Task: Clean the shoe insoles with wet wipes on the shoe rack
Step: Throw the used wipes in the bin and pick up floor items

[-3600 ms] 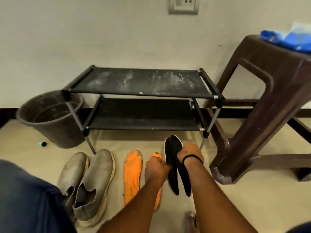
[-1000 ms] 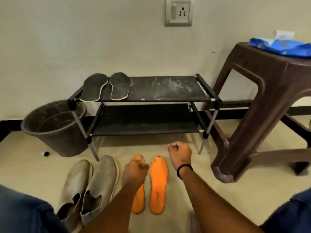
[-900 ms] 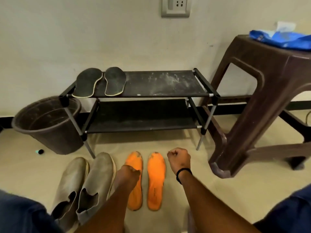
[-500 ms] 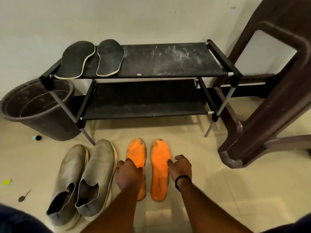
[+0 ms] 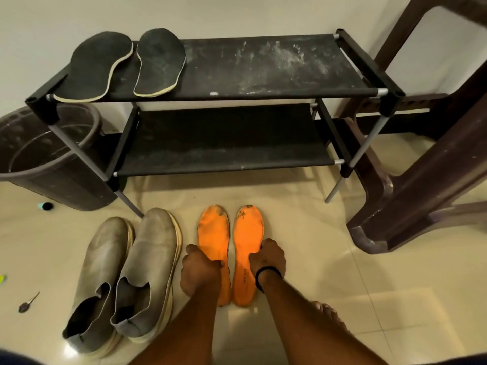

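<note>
Left hand (image 5: 201, 270) fingers curled, gripping left orange insole (image 5: 213, 233) at mid-length. Right hand (image 5: 270, 256) likewise grips right orange insole (image 5: 247, 230). Both insoles flat on floor, in front of rack (image 5: 263, 72). Black insoles (image 5: 126, 64) on rack top shelf, left end.

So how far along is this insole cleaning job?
Early, it seems. The black insoles already lie on the shoe rack top shelf. The left hand and right hand are each gripping one of the orange insoles on the floor. No wet wipe is in view, so wiping looks not yet begun.
</note>
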{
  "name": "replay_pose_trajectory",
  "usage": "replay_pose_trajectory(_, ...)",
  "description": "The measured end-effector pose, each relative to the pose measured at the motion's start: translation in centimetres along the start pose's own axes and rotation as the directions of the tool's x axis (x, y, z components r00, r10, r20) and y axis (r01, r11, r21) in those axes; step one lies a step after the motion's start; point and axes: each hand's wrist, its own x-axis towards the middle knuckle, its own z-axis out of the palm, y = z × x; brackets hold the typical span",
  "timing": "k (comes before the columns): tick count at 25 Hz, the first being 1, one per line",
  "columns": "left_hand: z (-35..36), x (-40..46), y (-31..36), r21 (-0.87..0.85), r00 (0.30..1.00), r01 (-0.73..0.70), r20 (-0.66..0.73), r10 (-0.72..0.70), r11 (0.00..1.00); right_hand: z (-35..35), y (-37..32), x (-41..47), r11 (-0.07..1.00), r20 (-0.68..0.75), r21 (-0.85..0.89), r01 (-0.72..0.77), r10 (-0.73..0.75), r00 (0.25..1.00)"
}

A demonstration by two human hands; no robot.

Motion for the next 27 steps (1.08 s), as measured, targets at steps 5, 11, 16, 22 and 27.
replay_pose_trajectory(5,-2.0,-2.3,3.7,-0.046,0.990,-0.101,-0.106,0.096,0.994,-4.0,-2.4,-1.5,0.990,0.000,0.125,0.064,-0.065,0.998)
replay_pose_trajectory(11,-8.8,-7.2,10.2,-0.079,0.959,-0.275,-0.096,0.267,0.958,-13.1,-7.6,-5.4,0.940,-0.032,0.287,0.185,-0.184,0.982)
replay_pose_trajectory(16,-18.0,-11.6,15.1,-0.070,0.880,-0.462,-0.162,0.446,0.884,-21.9,-12.5,-9.3,0.852,-0.003,0.394,0.346,-0.375,0.927)
replay_pose_trajectory(22,-27.7,-16.4,19.2,-0.139,0.734,-0.658,-0.339,0.588,0.740,-31.9,-17.4,-14.7,0.644,-0.022,0.576,0.503,-0.603,0.797)
replay_pose_trajectory(27,-31.0,-16.7,24.3,-0.153,0.572,-0.789,-0.533,0.623,0.594,-36.9,-21.2,-14.9,0.549,-0.113,0.657,0.517,-0.607,0.787)
